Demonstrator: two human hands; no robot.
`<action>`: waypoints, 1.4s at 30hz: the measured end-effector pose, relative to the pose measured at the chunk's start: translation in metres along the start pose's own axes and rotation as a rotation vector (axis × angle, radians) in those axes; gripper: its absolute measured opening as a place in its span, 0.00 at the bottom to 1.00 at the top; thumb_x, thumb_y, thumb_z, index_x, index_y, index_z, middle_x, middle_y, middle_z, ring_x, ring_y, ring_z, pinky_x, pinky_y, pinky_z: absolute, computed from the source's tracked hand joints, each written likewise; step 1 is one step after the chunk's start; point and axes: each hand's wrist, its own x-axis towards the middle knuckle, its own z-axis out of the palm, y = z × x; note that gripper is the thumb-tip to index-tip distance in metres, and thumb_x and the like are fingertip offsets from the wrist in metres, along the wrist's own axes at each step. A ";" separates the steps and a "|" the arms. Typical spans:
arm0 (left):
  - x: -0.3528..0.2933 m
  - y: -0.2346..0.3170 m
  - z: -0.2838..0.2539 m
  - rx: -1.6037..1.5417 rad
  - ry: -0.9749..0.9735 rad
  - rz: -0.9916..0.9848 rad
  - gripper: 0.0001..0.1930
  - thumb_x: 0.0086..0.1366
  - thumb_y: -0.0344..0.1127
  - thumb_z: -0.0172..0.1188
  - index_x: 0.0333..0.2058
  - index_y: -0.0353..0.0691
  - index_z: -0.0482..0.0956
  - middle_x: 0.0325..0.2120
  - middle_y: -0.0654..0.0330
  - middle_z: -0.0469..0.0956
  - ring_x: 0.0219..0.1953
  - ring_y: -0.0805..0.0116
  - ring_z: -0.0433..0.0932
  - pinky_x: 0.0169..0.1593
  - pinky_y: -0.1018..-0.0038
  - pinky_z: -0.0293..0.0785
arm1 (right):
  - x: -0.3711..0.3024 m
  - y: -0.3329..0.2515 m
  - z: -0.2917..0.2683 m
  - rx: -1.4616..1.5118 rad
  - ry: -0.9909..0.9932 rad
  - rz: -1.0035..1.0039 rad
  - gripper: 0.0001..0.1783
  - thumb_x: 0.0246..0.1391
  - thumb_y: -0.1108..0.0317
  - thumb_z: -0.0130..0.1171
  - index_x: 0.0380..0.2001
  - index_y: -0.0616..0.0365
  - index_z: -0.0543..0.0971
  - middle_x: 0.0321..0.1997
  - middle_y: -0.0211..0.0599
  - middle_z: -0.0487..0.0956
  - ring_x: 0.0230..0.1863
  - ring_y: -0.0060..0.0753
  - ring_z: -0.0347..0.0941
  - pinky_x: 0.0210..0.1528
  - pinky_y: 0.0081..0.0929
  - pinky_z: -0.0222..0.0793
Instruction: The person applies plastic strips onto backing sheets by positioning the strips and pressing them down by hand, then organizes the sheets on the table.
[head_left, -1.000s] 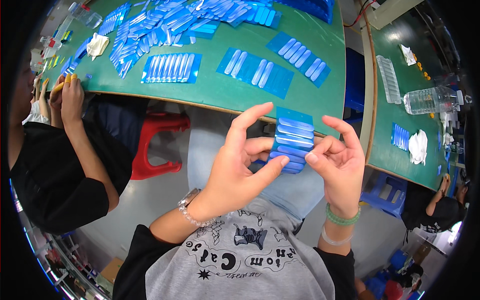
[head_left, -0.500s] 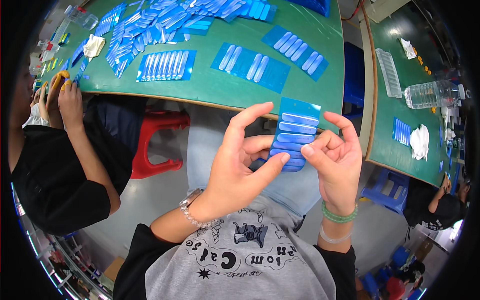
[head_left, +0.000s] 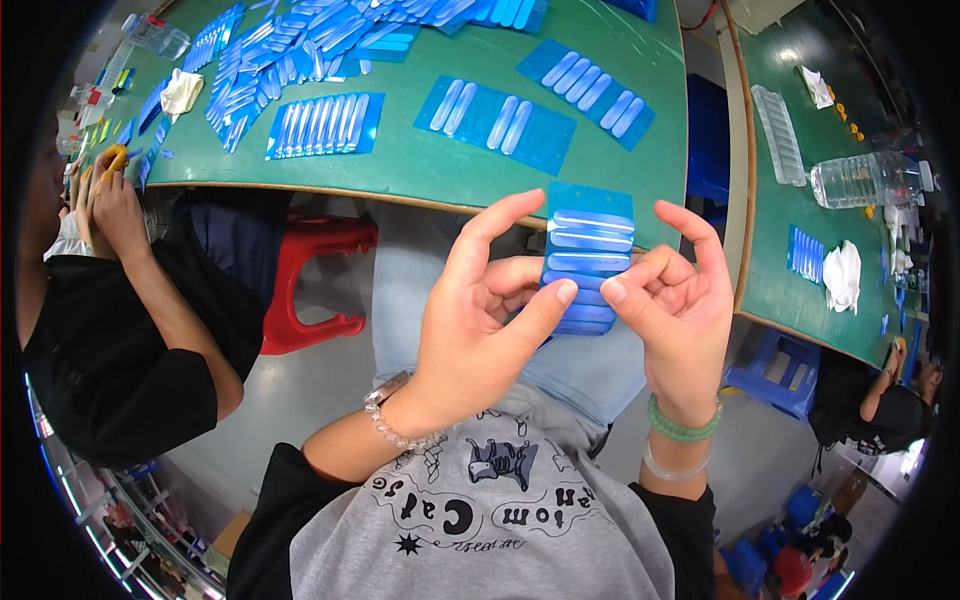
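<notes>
A blue film sheet (head_left: 591, 240) bearing a row of long, rounded, glossy strips is held up between my two hands, in front of the table edge. It bends across its middle, so the lower part curves away. My left hand (head_left: 470, 330) pinches its left edge between thumb and fingers, index finger raised. At the right edge, my right hand (head_left: 672, 315) pinches it with thumb and bent index finger, another finger lifted. On the table, closest to my hands, lies a similar sheet with two pairs of strips (head_left: 495, 124). Another sheet (head_left: 587, 92) sits beyond it.
The green table (head_left: 400, 172) carries a large heap of blue strip sheets (head_left: 330, 40) and a full sheet (head_left: 325, 126). A person (head_left: 140, 330) works at left beside a red stool (head_left: 320, 280). A second green table (head_left: 770, 265) at right holds a plastic bottle (head_left: 868, 182).
The held sheet has turned more square to me and bends more sharply at its middle. Its top end has shifted slightly left and up. Both hands keep their pinch.
</notes>
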 end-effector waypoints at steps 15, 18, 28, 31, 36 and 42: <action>0.000 -0.001 0.000 0.015 0.005 0.007 0.29 0.64 0.23 0.57 0.61 0.36 0.55 0.37 0.56 0.80 0.38 0.76 0.78 0.38 0.82 0.72 | 0.000 0.002 -0.002 0.025 -0.006 -0.003 0.35 0.45 0.86 0.64 0.56 0.67 0.61 0.29 0.37 0.79 0.35 0.23 0.77 0.41 0.19 0.74; 0.000 -0.002 -0.001 0.024 0.009 0.006 0.30 0.63 0.23 0.58 0.61 0.36 0.54 0.36 0.56 0.80 0.38 0.75 0.78 0.37 0.82 0.72 | 0.000 0.003 -0.002 0.001 0.001 -0.013 0.35 0.45 0.86 0.64 0.56 0.67 0.60 0.29 0.38 0.79 0.35 0.24 0.77 0.41 0.20 0.74; 0.002 -0.003 0.000 -0.003 0.114 0.158 0.30 0.62 0.22 0.58 0.60 0.35 0.55 0.35 0.55 0.80 0.37 0.75 0.78 0.39 0.80 0.74 | -0.011 0.000 -0.007 -0.536 0.337 -0.419 0.28 0.48 0.79 0.64 0.54 0.65 0.67 0.45 0.45 0.78 0.44 0.30 0.75 0.45 0.23 0.70; -0.002 -0.007 0.002 0.102 0.138 0.137 0.30 0.61 0.21 0.59 0.59 0.34 0.55 0.35 0.54 0.80 0.36 0.74 0.79 0.40 0.79 0.75 | -0.012 -0.001 0.008 0.009 0.033 -0.031 0.35 0.46 0.84 0.64 0.57 0.65 0.62 0.42 0.43 0.78 0.43 0.27 0.75 0.45 0.22 0.71; -0.002 -0.012 -0.005 0.181 0.048 0.251 0.33 0.60 0.20 0.60 0.60 0.34 0.52 0.37 0.53 0.79 0.37 0.72 0.79 0.40 0.78 0.76 | -0.012 0.009 0.005 -0.021 -0.017 -0.019 0.34 0.47 0.85 0.63 0.58 0.66 0.61 0.30 0.33 0.77 0.35 0.18 0.74 0.37 0.14 0.69; 0.000 -0.007 -0.006 0.247 -0.007 0.326 0.37 0.58 0.18 0.61 0.61 0.34 0.49 0.38 0.51 0.78 0.38 0.69 0.80 0.40 0.75 0.78 | -0.011 0.016 -0.003 -0.050 -0.070 -0.078 0.34 0.48 0.86 0.62 0.58 0.66 0.61 0.33 0.36 0.78 0.36 0.19 0.74 0.37 0.14 0.70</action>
